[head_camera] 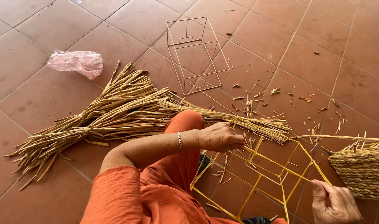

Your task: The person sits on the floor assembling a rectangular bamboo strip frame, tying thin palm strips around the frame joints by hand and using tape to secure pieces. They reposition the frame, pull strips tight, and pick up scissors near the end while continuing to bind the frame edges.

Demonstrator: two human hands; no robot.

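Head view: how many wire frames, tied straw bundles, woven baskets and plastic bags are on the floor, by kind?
Wire frames: 2, a yellow wire frame and a bare metal wire frame
Tied straw bundles: 2
Woven straw basket: 1
Pink plastic bag: 1
Total: 6

A pink plastic bag (76, 62) lies beyond bundled reeds (94, 120) (tied), near a bare wire frame (197, 56).

Soft, even daylight fills the scene; shadows under the straw bundle (94, 120) are faint and short. No glare on the tiled floor (52, 25). Everything around the bundle looks sharp, with slight wide-angle bending beyond it.
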